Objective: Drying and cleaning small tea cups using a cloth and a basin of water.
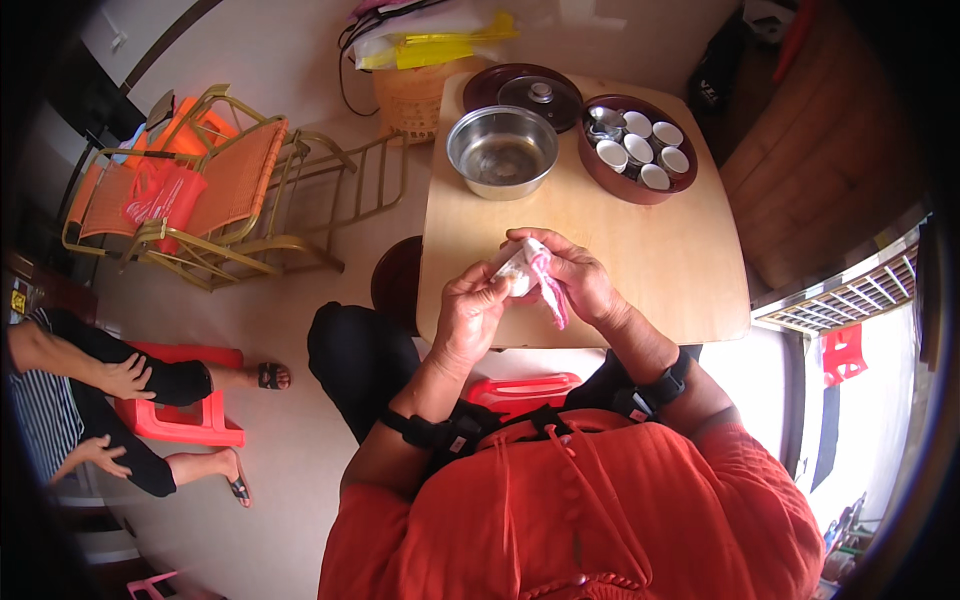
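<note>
Between both hands, over the near edge of the wooden table [660, 270], is a small white cup [516, 279], partly hidden by fingers and cloth. My left hand [474, 304] grips the cup from the left side. A pink and white cloth [551, 289] is pinched in my right hand [581, 277], pressed to the cup, with one end hanging down. Farther back on the table stands a steel pot [502, 154] that looks to have a little liquid in it. At its right, a round dark red container [634, 191] holds several white cups [637, 148] and a shiny metal vessel [604, 124].
A glass lid [540, 103] lies on a dark red round tray [484, 86] at the back. A dark round stool [397, 281] stands left of the table. Folding chairs [232, 180] are farther left; a person [97, 390] sits on a red plastic stool [180, 427].
</note>
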Motion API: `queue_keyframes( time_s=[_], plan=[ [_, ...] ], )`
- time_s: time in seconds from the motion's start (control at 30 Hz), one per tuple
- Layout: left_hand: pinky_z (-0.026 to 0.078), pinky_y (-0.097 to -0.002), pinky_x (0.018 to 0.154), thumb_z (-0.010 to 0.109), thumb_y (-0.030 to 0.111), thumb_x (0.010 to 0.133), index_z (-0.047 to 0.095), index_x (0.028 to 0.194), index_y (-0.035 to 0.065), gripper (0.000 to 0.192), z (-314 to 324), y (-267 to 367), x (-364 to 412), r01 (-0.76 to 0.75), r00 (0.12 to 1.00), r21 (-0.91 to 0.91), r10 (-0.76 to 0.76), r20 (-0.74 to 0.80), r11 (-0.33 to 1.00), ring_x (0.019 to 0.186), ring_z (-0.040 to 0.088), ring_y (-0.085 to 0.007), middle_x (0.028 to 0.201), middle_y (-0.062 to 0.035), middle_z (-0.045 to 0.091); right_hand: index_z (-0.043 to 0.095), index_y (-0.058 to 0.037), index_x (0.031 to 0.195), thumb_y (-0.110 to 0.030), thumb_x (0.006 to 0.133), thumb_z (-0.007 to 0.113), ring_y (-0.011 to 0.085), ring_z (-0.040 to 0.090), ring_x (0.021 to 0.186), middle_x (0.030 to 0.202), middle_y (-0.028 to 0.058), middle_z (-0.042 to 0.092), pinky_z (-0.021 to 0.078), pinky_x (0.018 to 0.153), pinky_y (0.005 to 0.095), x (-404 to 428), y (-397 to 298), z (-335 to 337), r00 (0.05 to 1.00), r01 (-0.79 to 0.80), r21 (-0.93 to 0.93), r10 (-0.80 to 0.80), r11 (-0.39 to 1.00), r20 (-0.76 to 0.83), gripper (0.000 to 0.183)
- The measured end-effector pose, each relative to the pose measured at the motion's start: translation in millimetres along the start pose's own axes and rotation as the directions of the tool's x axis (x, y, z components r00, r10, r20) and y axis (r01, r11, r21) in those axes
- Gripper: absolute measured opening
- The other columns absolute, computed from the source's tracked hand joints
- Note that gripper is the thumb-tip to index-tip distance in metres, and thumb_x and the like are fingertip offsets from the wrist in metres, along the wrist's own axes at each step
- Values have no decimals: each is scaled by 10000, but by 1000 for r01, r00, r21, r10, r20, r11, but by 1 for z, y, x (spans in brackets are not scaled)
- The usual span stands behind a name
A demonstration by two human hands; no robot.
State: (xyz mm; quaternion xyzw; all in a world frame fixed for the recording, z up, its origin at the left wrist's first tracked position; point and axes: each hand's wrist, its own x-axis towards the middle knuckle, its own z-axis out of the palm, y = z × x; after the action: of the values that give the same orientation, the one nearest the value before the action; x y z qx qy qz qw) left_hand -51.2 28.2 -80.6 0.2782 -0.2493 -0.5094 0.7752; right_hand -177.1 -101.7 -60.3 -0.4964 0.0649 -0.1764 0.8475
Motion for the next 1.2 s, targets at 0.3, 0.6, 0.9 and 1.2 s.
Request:
queue_keyframes(
  time_s=[0.3, 0.6, 0.9, 1.2],
  plan=[
    [527, -395, 891, 585, 101, 920, 586, 1169, -9, 272, 5, -7, -2, 100, 989, 13, -101, 106, 995, 1000, 615, -216, 1095, -97, 624, 590, -1, 1171, -201, 996, 499, 133, 593, 939, 1037, 61, 636, 473, 842, 262, -6, -2, 15, 983, 73, -311, -121, 948, -139, 281],
    [496, -298, 835, 639, 65, 877, 579, 1207, 42, 336, 2, -20, -2, -17, 998, 583, -17, 52, 813, 1022, 572, -160, 1157, -63, 581, 648, -35, 792, -254, 771, 756, 288, 596, 674, 717, 119, 635, 466, 660, 375, -3, 0, 20, 816, 211, -880, -572, 425, -81, 245],
    [524, -287, 650, 658, 42, 857, 638, 1038, -10, 190, 22, 0, -7, 55, 998, 487, -39, -43, 872, 771, 620, -161, 934, -93, 639, 635, 8, 862, -238, 829, 723, 193, 631, 674, 747, 103, 643, 503, 625, 333, 2, -11, 34, 903, 85, -718, -358, 691, -237, 264],
    [552, -333, 647, 581, 75, 903, 628, 1011, -27, 155, 13, 3, 0, 181, 971, 124, -197, 133, 976, 756, 672, -262, 894, -162, 669, 641, -7, 856, -171, 875, 664, 121, 571, 587, 709, 58, 629, 463, 519, 265, 2, -28, 29, 963, -45, -487, -92, 872, -253, 167]
  ],
)
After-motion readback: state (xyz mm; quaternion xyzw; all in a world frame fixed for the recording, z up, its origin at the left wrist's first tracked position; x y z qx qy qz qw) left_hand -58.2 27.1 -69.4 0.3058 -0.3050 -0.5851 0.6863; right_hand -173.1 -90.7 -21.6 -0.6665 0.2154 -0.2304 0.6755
